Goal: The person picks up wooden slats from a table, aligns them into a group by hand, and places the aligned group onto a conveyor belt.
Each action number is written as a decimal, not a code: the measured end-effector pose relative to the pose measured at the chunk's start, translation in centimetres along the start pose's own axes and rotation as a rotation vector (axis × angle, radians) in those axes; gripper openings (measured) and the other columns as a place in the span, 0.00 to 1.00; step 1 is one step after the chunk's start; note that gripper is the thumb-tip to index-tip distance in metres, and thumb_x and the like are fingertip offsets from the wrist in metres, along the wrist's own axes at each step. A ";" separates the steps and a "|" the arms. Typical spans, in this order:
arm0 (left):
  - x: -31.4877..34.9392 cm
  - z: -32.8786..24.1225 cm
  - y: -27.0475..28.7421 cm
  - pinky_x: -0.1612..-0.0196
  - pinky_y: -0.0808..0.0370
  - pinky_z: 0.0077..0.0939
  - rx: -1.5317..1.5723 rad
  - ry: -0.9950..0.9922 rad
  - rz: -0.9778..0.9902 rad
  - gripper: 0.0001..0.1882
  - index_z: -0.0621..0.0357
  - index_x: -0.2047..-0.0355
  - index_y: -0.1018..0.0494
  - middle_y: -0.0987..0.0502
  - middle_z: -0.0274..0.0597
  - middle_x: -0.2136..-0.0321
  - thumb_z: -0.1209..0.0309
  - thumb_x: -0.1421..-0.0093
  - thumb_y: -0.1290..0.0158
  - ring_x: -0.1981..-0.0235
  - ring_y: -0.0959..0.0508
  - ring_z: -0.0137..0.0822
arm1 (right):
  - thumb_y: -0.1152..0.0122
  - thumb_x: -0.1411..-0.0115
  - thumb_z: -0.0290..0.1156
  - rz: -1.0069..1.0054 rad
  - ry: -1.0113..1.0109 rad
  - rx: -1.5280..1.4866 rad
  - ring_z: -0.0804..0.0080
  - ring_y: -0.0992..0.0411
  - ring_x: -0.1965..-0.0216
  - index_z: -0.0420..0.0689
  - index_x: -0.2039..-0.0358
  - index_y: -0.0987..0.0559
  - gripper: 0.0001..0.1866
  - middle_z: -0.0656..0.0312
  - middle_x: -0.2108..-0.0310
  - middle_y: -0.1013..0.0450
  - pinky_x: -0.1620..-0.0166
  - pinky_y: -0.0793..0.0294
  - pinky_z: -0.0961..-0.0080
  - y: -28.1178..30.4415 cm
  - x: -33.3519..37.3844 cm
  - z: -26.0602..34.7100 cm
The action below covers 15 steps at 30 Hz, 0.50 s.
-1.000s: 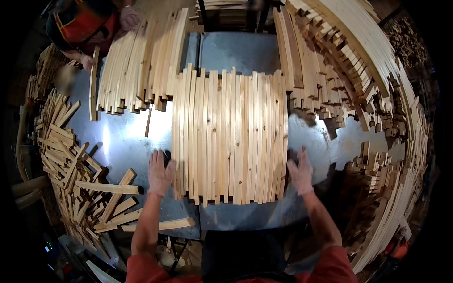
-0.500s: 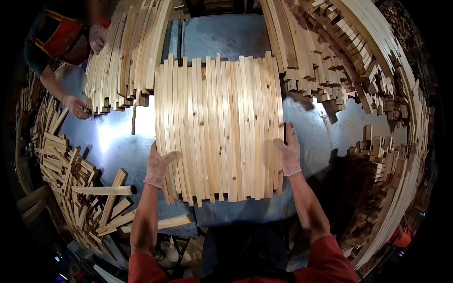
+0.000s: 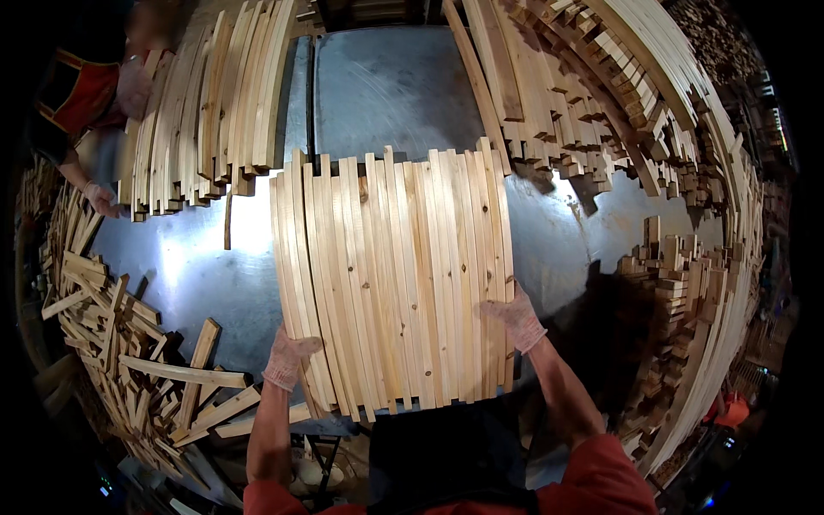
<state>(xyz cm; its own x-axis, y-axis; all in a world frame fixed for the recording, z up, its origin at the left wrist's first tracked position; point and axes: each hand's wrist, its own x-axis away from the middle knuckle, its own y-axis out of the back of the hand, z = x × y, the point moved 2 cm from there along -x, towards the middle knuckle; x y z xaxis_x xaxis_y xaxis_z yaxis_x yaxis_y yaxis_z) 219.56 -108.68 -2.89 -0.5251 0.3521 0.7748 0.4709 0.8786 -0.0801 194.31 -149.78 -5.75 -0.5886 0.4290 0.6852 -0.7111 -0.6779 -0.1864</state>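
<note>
A wide row of pale wooden strips [image 3: 395, 283], side by side with uneven ends, lies between my two gloved hands. My left hand [image 3: 290, 354] is closed on the row's left edge, its thumb over the top. At the right edge my right hand [image 3: 513, 319] grips the same row, thumb on top and fingers down the side. The strips' near ends reach close to my body, past the near edge of the metal table [image 3: 395, 86]. A narrow gap shows between the leftmost strips and the others. The undersides of the strips are hidden.
Loose short offcuts [image 3: 129, 369] lie heaped at the left. Longer strips [image 3: 245, 94] are laid out at the far left beside a co-worker's gloved hand [image 3: 103, 199]. Boards [image 3: 532, 103] are stacked at the far right, with more piled wood [image 3: 678, 300] at the near right.
Both my hands have drawn the row of strips nearer to my body. A gap has opened near its left side. The co-worker's upper hand has shifted left in view.
</note>
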 end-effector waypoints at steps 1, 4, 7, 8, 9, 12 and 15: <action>0.5 0.0 -0.1 0.52 0.14 0.30 0.058 0.011 0.007 0.36 0.67 0.38 0.30 0.18 0.46 0.54 0.73 0.46 0.28 0.56 0.16 0.35 | 0.20 0.44 0.22 0.008 -0.022 0.007 0.65 0.20 0.45 0.41 0.37 0.34 0.39 0.53 0.44 0.23 0.43 0.16 0.66 0.2 0.2 -0.1; 1.4 0.5 -0.5 0.53 0.14 0.29 0.176 -0.003 -0.034 0.35 0.66 0.39 0.29 0.18 0.45 0.56 0.72 0.45 0.28 0.57 0.16 0.35 | 0.19 0.44 0.23 0.029 -0.060 0.035 0.65 0.20 0.46 0.40 0.37 0.33 0.39 0.54 0.44 0.23 0.43 0.15 0.66 1.0 0.4 -0.2; 2.3 1.0 0.2 0.53 0.14 0.28 0.163 -0.011 -0.006 0.31 0.66 0.40 0.28 0.18 0.44 0.56 0.72 0.42 0.30 0.57 0.16 0.35 | 0.21 0.43 0.22 0.046 -0.066 0.005 0.65 0.19 0.48 0.40 0.36 0.32 0.37 0.54 0.46 0.22 0.44 0.15 0.67 1.4 1.6 -1.4; 2.6 1.1 0.5 0.53 0.14 0.28 0.141 -0.013 0.017 0.30 0.66 0.41 0.28 0.18 0.44 0.56 0.72 0.41 0.31 0.57 0.16 0.35 | 0.21 0.42 0.22 0.055 -0.063 -0.051 0.66 0.19 0.49 0.40 0.36 0.32 0.37 0.54 0.47 0.21 0.44 0.15 0.67 1.2 2.1 -1.8; 3.0 1.3 0.6 0.53 0.15 0.28 0.111 0.005 0.026 0.29 0.66 0.41 0.28 0.18 0.44 0.56 0.72 0.40 0.31 0.57 0.16 0.34 | 0.22 0.41 0.21 0.065 -0.060 -0.108 0.66 0.18 0.50 0.40 0.36 0.32 0.36 0.55 0.48 0.20 0.45 0.15 0.68 1.1 2.5 -2.0; 4.5 3.0 1.7 0.53 0.15 0.27 0.034 0.046 0.044 0.27 0.67 0.42 0.28 0.18 0.44 0.56 0.73 0.40 0.32 0.58 0.16 0.34 | 0.26 0.39 0.19 0.023 -0.150 -0.023 0.67 0.18 0.51 0.40 0.34 0.32 0.35 0.55 0.50 0.20 0.47 0.14 0.70 0.9 4.1 -2.0; 5.8 5.1 2.5 0.53 0.15 0.26 0.055 0.049 0.048 0.28 0.67 0.41 0.28 0.18 0.43 0.56 0.74 0.41 0.31 0.59 0.17 0.33 | 0.27 0.39 0.19 0.100 -0.157 0.041 0.69 0.18 0.52 0.40 0.34 0.31 0.34 0.54 0.51 0.19 0.48 0.14 0.72 1.5 4.8 -2.3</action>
<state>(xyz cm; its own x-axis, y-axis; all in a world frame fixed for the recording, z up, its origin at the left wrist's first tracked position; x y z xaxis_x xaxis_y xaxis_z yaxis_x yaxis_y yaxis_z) 214.08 -102.85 -1.76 -0.4667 0.3795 0.7989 0.4545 0.8778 -0.1515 189.49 -147.37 -4.36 -0.5863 0.2618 0.7666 -0.6335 -0.7379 -0.2326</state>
